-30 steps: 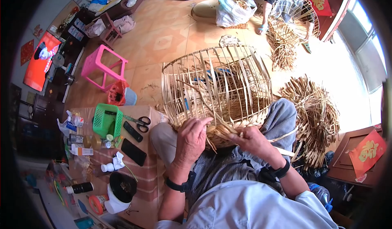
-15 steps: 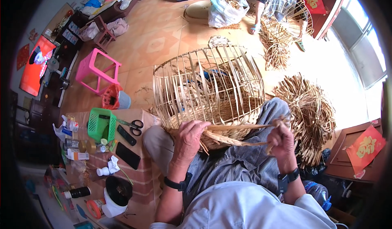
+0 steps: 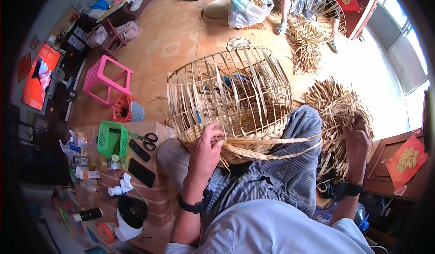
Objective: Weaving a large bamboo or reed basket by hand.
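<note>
A half-woven basket [image 3: 235, 118] of dried plant strands rests tilted against my knees, its lower part densely braided and its far side an open frame of thin ribs. At its near edge my left hand [image 3: 206, 149] is closed, pinching the strands [image 3: 276, 141] where they meet the weave. Two of these long pale strands stretch to the right past my thigh, their far ends loose. Over a large heap of dried strands [image 3: 340, 104] on the right is my right hand [image 3: 357, 134], its fingers curled in; what they grip blends with the heap.
To the left, a cloth-covered table [image 3: 158, 195] carries scissors [image 3: 147, 140], a green plastic basket [image 3: 112, 138], a phone [image 3: 142, 172] and bottles. Beyond stand a pink stool [image 3: 106, 79] and a small bin [image 3: 131, 109]. A person [image 3: 287, 4] sits far off with another basket frame [image 3: 319, 11].
My right hand has let go of the strand ends and moved right to the heap. My left hand stays at the basket edge.
</note>
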Tool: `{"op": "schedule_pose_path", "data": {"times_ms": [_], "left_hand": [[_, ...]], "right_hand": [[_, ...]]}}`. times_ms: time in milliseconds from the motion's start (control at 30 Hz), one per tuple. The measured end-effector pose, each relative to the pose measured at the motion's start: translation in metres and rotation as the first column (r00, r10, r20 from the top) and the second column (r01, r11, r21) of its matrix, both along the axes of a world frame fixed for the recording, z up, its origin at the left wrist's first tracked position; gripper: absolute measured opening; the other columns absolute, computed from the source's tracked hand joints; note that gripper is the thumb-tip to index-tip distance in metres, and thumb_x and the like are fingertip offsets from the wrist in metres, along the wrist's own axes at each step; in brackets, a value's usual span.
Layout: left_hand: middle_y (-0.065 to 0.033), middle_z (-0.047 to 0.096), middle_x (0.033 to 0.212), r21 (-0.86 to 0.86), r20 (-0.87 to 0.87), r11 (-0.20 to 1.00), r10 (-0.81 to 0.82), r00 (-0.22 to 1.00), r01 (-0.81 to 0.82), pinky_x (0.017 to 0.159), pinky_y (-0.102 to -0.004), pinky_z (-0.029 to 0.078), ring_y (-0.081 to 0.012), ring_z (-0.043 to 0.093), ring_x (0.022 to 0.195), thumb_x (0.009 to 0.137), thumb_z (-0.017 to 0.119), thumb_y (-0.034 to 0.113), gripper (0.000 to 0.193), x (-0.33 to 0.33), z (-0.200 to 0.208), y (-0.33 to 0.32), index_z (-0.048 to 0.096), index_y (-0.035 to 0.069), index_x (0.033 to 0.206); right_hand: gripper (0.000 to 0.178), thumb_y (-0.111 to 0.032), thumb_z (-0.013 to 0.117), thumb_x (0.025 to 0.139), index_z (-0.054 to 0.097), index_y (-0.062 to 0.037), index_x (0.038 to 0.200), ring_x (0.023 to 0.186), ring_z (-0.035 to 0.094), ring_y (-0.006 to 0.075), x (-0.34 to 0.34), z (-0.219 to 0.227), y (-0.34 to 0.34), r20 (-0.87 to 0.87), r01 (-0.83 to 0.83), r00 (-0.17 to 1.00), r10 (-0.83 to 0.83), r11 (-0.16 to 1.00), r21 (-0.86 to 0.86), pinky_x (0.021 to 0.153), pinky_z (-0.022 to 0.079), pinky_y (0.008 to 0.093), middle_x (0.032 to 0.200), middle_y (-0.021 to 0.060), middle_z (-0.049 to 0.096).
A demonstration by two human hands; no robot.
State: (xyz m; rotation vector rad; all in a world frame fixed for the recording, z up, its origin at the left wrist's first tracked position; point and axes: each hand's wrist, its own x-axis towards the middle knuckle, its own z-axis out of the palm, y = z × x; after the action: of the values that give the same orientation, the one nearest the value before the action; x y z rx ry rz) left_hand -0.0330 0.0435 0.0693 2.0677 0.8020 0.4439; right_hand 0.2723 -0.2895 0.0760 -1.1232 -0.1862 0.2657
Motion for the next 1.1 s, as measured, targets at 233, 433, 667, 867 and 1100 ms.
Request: {"op": "schedule_pose_path", "data": {"times_ms": [233, 433, 667, 867, 1100], "left_hand": [[-0.0069, 0.075, 0.102, -0.105, -0.053, 0.994, 0.012, 0.999, -0.018, 0.092, -0.0295, 0.056, -0.0154, 0.072, 0.098, 0.087, 0.069, -0.008, 0.041, 0.005, 0.008, 0.004, 0.062, -0.002, 0.126], [-0.0058, 0.075, 0.1, -0.174, -0.02, 0.985, 0.015, 1.0, -0.019, 0.092, -0.028, 0.056, -0.0124, 0.071, 0.098, 0.086, 0.069, -0.008, 0.038, 0.005, 0.009, 0.007, 0.062, -0.001, 0.124], [-0.0094, 0.075, 0.103, 0.059, -0.005, 0.995, 0.08, 0.997, -0.079, 0.089, -0.0352, 0.057, -0.0245, 0.074, 0.097, 0.087, 0.068, -0.007, 0.04, 0.003, 0.008, -0.01, 0.062, 0.003, 0.125], [-0.0157, 0.069, 0.124, 0.295, -0.066, 0.933, -0.197, 0.978, 0.208, 0.099, -0.0415, 0.053, -0.0343, 0.067, 0.114, 0.084, 0.071, 0.0, 0.052, -0.015, 0.011, -0.011, 0.058, 0.006, 0.134], [-0.0142, 0.071, 0.12, 0.341, -0.007, 0.923, -0.185, 0.983, 0.176, 0.097, -0.0419, 0.054, -0.0322, 0.067, 0.112, 0.075, 0.084, 0.011, 0.05, -0.015, -0.008, -0.011, 0.068, 0.007, 0.123]], "right_hand": [[0.025, -0.002, 0.056, 0.103, 0.056, 0.0003, 0.128, 0.082, 0.062, 0.0121, -0.105, 0.019, 0.125, 0.018, -0.663, 0.731, 0.682, 0.717, -0.216, 0.064, 0.053, 0.0255, 0.097, 0.0059, 0.064], [0.016, -0.005, 0.07, 0.092, 0.059, -0.0005, 0.103, 0.079, 0.066, 0.0369, -0.142, 0.008, 0.18, 0.381, -0.393, 0.523, 0.762, 0.613, -0.685, 0.065, 0.052, 0.0428, 0.092, 0.0178, 0.064], [0.033, -0.018, 0.081, 0.081, 0.061, -0.0057, 0.104, 0.079, 0.067, 0.0328, -0.161, -0.008, 0.167, 0.507, 0.017, 0.297, 0.809, 0.526, -0.85, 0.063, 0.054, 0.0424, 0.087, 0.0118, 0.063], [0.024, -0.019, 0.075, 0.083, 0.058, -0.0072, 0.095, 0.064, 0.067, 0.0361, -0.159, -0.017, 0.15, 0.424, 0.071, 0.267, 0.866, 0.421, -0.904, 0.056, 0.052, 0.0472, 0.072, 0.0124, 0.064], [0.022, -0.019, 0.073, 0.091, 0.067, 0.0013, 0.098, 0.062, 0.066, 0.015, -0.114, 0.071, 0.114, -0.314, -0.826, 0.331, 0.89, 0.112, -0.552, 0.058, 0.05, 0.0314, 0.074, 0.0056, 0.068]]}}
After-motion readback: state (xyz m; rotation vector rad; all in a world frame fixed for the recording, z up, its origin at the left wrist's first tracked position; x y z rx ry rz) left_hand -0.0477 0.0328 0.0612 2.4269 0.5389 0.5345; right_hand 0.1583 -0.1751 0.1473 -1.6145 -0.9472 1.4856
